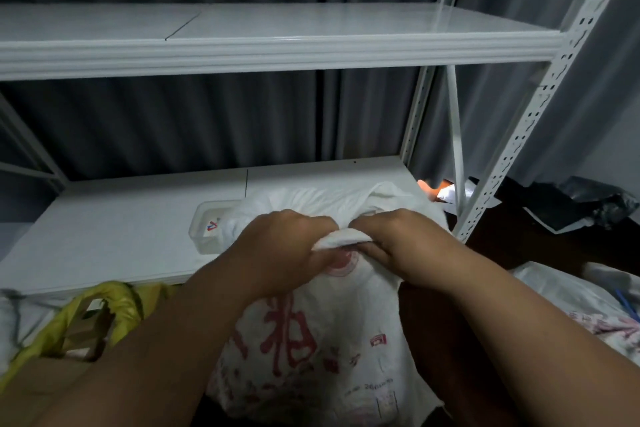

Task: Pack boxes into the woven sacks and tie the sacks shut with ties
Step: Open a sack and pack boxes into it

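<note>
A white woven sack [311,340] with red printed characters stands in front of me, its top leaning over the edge of the lower shelf [104,236]. My left hand [284,246] and my right hand [398,243] meet at the sack's neck, both closed on a bunched fold of its white fabric. The sack's mouth spreads out behind my hands. No tie shows, and the sack's contents are hidden.
A clear plastic tub [207,229] sits on the lower shelf just left of the sack. A yellow bag [90,319] lies at lower left. Another white printed sack [588,316] lies at right. The rack's perforated upright [540,104] stands at right, with dark bags behind it.
</note>
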